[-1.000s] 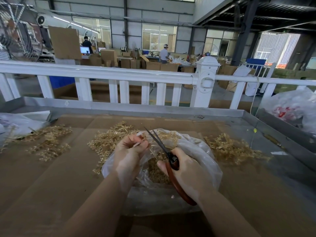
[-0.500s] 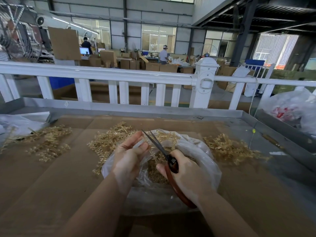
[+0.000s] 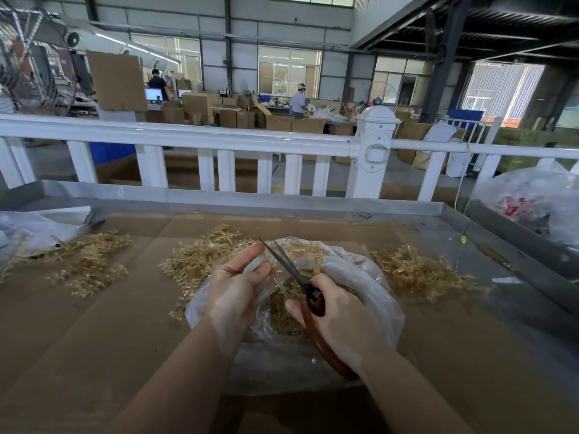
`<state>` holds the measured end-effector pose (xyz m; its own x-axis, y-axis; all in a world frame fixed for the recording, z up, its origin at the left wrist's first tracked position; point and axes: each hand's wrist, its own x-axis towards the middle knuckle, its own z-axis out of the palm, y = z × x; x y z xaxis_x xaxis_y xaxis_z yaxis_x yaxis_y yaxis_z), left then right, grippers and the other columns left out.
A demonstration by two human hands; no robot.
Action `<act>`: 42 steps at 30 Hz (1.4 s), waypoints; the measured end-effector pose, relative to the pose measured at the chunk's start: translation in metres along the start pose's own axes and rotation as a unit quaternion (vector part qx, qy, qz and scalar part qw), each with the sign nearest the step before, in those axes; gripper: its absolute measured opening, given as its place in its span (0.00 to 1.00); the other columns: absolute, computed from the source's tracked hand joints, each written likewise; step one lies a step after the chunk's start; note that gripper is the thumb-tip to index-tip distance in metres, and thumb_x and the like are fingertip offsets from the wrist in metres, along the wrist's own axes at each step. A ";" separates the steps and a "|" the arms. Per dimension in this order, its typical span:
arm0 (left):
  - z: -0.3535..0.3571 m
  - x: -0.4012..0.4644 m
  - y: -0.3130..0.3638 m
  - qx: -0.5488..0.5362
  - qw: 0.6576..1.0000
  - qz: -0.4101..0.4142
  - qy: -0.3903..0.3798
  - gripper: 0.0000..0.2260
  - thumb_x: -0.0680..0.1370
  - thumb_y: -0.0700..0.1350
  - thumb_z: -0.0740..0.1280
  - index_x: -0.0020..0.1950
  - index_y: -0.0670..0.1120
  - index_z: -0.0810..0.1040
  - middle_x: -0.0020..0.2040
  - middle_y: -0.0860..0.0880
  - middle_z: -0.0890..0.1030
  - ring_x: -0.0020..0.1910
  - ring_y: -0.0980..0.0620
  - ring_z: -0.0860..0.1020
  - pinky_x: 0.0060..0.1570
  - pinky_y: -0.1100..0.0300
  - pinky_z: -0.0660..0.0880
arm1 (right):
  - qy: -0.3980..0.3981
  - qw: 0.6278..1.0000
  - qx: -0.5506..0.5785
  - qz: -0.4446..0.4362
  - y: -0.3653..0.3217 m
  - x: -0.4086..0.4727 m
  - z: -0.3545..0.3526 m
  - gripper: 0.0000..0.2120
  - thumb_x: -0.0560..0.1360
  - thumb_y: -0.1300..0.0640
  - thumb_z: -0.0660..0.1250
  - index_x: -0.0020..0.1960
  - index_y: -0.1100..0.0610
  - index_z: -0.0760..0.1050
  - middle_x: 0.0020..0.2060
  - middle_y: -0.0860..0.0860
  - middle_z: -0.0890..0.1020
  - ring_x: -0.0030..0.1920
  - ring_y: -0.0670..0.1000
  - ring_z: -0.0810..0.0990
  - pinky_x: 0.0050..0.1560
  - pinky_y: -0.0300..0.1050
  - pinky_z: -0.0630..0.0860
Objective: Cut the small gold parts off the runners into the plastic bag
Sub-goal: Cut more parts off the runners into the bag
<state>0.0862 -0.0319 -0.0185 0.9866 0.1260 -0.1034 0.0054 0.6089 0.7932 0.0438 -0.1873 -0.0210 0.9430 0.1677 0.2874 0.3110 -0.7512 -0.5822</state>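
A clear plastic bag [image 3: 369,289] lies open on the cardboard-covered table, with loose small gold parts [image 3: 283,317] inside. My left hand [image 3: 238,286] holds a thin pale runner [image 3: 277,281] over the bag's mouth between thumb and fingers. My right hand [image 3: 338,321] grips red-handled scissors [image 3: 308,296], whose dark blades are parted and point up and left beside the runner. Gold runner piles lie at the left [image 3: 84,264], behind the bag [image 3: 203,258] and at the right [image 3: 416,270].
The table has a raised grey metal rim [image 3: 282,205]. A white railing [image 3: 219,142] runs behind it. Clear bags sit at the far left [image 3: 34,227] and far right [image 3: 532,202]. People work among cardboard boxes in the background.
My left hand's fingers have straightened and shifted on the runner. The scissor blades have opened slightly and stay over the bag.
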 end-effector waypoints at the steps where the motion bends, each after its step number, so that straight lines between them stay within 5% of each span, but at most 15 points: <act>1: 0.000 0.000 0.001 -0.009 1.000 -0.005 -0.002 0.17 0.75 0.23 0.60 0.51 0.43 0.80 0.36 0.46 0.85 0.35 0.54 0.84 0.31 0.67 0.78 | 0.004 1.000 -0.013 -0.007 0.000 0.000 0.001 0.14 0.74 0.37 0.63 0.51 0.45 0.68 0.41 0.42 0.77 0.42 0.39 0.74 0.36 0.27 0.65; 9: -0.004 0.003 0.001 -0.030 0.999 -0.028 -0.016 0.18 0.77 0.24 0.57 0.52 0.42 0.80 0.38 0.44 0.85 0.37 0.53 0.84 0.32 0.66 0.79 | 0.011 0.995 -0.082 -0.053 0.002 0.001 0.004 0.18 0.74 0.34 0.60 0.54 0.46 0.68 0.46 0.44 0.76 0.47 0.43 0.73 0.40 0.34 0.64; 14: -0.005 0.005 -0.002 -0.022 0.999 -0.026 -0.011 0.18 0.77 0.25 0.56 0.51 0.43 0.80 0.37 0.45 0.85 0.34 0.53 0.84 0.31 0.66 0.79 | 0.004 0.994 -0.081 -0.066 -0.002 0.006 0.003 0.18 0.74 0.35 0.61 0.52 0.49 0.69 0.43 0.45 0.76 0.45 0.46 0.75 0.45 0.40 0.73; 24: -0.004 0.008 -0.008 -0.061 0.998 -0.026 -0.005 0.15 0.76 0.25 0.59 0.47 0.42 0.80 0.36 0.47 0.85 0.33 0.54 0.84 0.26 0.66 0.77 | -0.010 0.996 -0.067 -0.049 -0.012 0.012 0.004 0.17 0.76 0.37 0.60 0.51 0.51 0.68 0.41 0.47 0.77 0.43 0.47 0.76 0.43 0.40 0.72; 31: -0.004 0.013 -0.011 -0.075 0.997 -0.023 0.004 0.16 0.76 0.24 0.58 0.48 0.41 0.79 0.38 0.49 0.85 0.35 0.56 0.84 0.31 0.68 0.78 | -0.007 0.997 -0.064 -0.043 -0.012 0.015 0.004 0.17 0.76 0.39 0.62 0.51 0.53 0.69 0.41 0.48 0.79 0.42 0.48 0.78 0.46 0.44 0.76; 42: -0.002 0.013 -0.009 -0.048 0.998 -0.022 -0.018 0.14 0.76 0.25 0.59 0.45 0.40 0.79 0.34 0.48 0.85 0.32 0.55 0.83 0.27 0.67 0.76 | 0.002 0.998 -0.057 -0.036 -0.004 0.019 0.008 0.17 0.77 0.41 0.63 0.55 0.52 0.72 0.47 0.47 0.81 0.46 0.46 0.80 0.46 0.36 0.74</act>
<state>0.0986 -0.0339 -0.0286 0.9909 0.0705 -0.1145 0.0352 0.6861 0.7267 0.0614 -0.1756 -0.0192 0.9181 0.2209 0.3290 0.3619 -0.8056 -0.4690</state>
